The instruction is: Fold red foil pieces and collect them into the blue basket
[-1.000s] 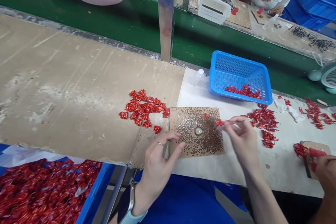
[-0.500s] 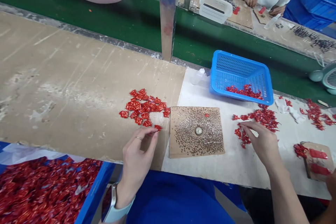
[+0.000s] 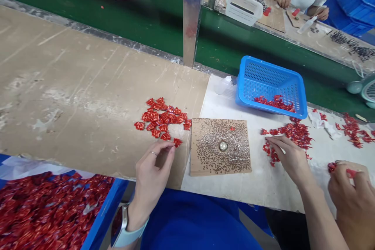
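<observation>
Left hand (image 3: pixel 151 172): grip pinching edge of shiny red rose-shaped piece (image 3: pixel 177 141), 9 o'clock from speckled brown cardboard square (image 3: pixel 199 168). Right hand (image 3: pixel 289 159): grip bunched at spindly shiny red pieces (image 3: pixel 296 133), 3 o'clock side, can't tell if pinching any tbh.

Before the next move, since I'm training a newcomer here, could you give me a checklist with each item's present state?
1. Left hand at a red rose: ok, fingertips right at it.
2. Right hand at the loose red pieces: ok.
3. Firm grip by either of the hands: cannot tell.
4. Speckled board lying flat between the hands: ok.
5. Board free of red bits: not ok, a red bit lies near its far edge.
6. Co-worker's hand apart from the right hand: ok, though close to the forearm.
</observation>
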`<state>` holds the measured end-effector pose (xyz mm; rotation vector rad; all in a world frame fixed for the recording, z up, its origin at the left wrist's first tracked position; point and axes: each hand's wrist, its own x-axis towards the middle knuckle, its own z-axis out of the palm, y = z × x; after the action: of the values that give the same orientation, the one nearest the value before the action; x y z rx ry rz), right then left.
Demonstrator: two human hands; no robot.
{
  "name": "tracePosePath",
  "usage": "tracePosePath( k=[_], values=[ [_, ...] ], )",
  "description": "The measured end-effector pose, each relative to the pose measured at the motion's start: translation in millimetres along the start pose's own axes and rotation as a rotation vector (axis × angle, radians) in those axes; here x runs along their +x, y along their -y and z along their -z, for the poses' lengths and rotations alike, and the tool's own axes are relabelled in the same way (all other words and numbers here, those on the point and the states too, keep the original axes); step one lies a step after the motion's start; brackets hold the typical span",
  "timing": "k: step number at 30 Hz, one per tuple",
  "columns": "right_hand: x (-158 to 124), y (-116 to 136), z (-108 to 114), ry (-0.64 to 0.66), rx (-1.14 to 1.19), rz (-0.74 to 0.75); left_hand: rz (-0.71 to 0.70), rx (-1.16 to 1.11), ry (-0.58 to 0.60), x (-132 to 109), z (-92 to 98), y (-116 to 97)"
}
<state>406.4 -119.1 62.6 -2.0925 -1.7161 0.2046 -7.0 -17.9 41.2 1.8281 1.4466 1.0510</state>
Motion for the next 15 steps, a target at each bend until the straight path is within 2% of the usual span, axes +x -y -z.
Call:
tracePosePath(
  k=[8, 15],
  values=[
    [4.2, 30.3, -3.4, -0.03, 0.207, -0.079, -0.068, 0.091, 0.014, -1.2, -2.1, 3.0],
    [9.1, 82.4, -28.7, 0.086, 0.44, -0.081, -0.178, 0.246, 0.019, -1.0, -13.3, 7.1]
  ],
)
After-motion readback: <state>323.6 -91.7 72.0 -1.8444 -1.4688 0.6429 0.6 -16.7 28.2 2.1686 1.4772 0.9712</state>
